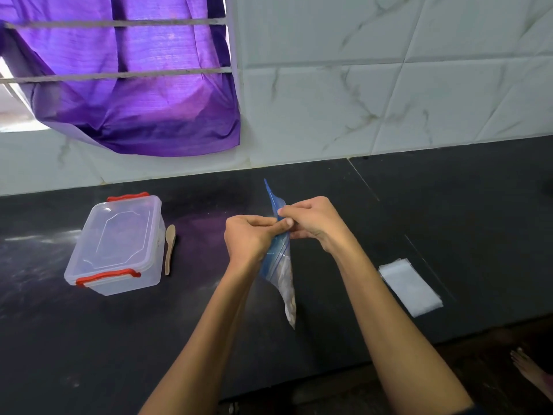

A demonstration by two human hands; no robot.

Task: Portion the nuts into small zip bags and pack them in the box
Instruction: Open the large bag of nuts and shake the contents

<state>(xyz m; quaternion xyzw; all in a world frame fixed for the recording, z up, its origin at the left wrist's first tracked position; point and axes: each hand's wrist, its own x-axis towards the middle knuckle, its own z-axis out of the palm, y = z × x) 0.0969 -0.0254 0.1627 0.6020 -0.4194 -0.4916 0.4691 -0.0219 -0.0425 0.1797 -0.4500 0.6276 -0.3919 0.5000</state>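
My left hand [250, 238] and right hand [311, 221] both pinch the blue-zippered nut bag [279, 265] at its top, held edge-on above the worktop [209, 310]. Its contents are a pale blur. Lidded plastic box [116, 245] and wooden spoon [170, 248] sit well left of my grip, the stack of small zip bags [411, 286] off to its right.

Both hands meet above the middle of the worktop [329, 339], the left hand [248, 238] and right hand [314, 223] pinching the top of a bag of nuts [282, 274] that hangs below the grip. Left of the grip, a lidded box [116, 244] stands on the worktop, a spoon [170, 250] just beside its right wall. Right of the grip and nearer the person lies a stack of small bags [411, 286]. Behind everything rises a tiled wall [389, 85].
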